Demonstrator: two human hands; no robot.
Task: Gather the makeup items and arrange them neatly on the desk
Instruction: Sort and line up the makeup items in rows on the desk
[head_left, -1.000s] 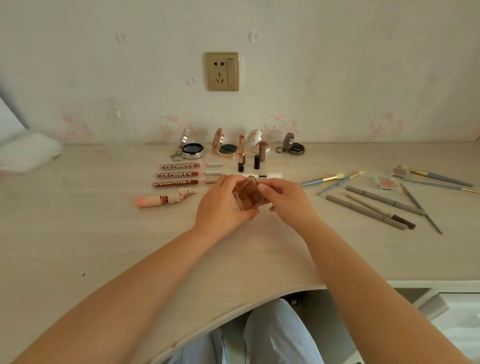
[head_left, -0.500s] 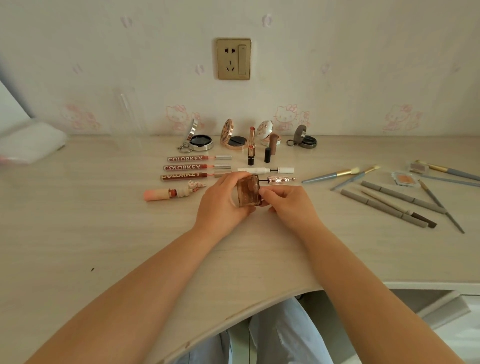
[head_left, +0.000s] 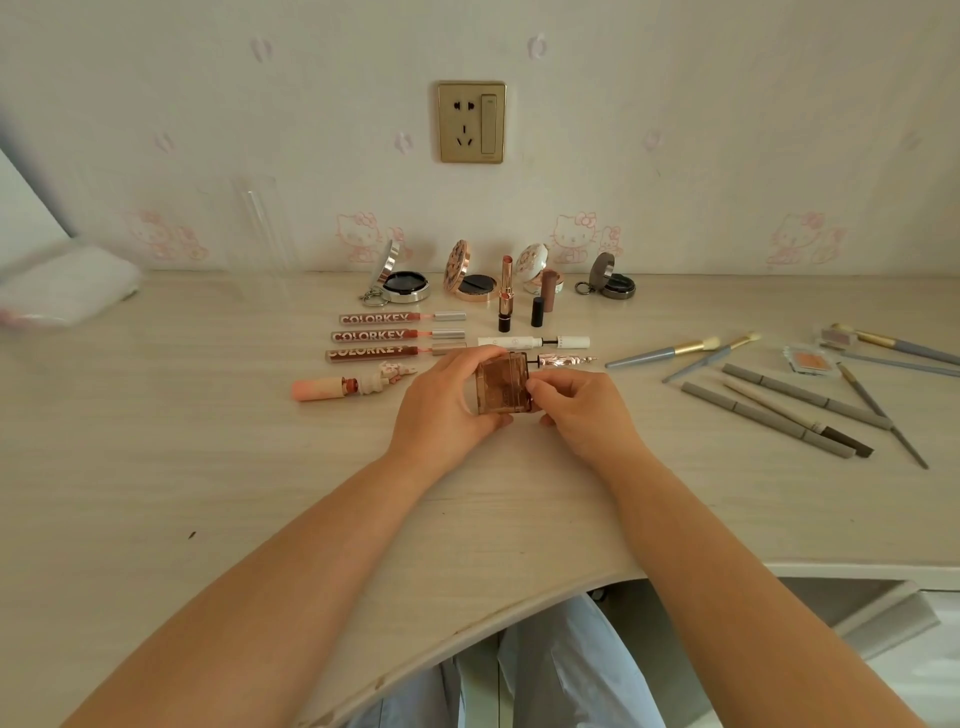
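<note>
A small brown translucent eyeshadow case (head_left: 501, 385) sits mid-desk between both hands. My left hand (head_left: 441, 410) grips its left side, fingers curled over the top. My right hand (head_left: 582, 410) pinches its right edge. Behind it lie three COLORKEY lip glosses (head_left: 379, 334) in a row, a white tube (head_left: 530, 342), a rose-gold wand (head_left: 566, 359) and a pink tube (head_left: 332, 388). Open compacts (head_left: 405, 283) and upright lipsticks (head_left: 505, 296) stand by the wall. Grey brushes and pencils (head_left: 779, 410) lie scattered at right, with small blush pans (head_left: 808, 359).
The pale wooden desk (head_left: 208, 467) has a curved front edge above my lap. A white cloth (head_left: 62, 291) lies at far left and a clear plastic holder (head_left: 260, 234) stands by the wall. A gold wall socket (head_left: 471, 122) is above the compacts.
The case, open and tilted a second ago with its pans showing, now stands shut on the desk. Both hands stay on it.
</note>
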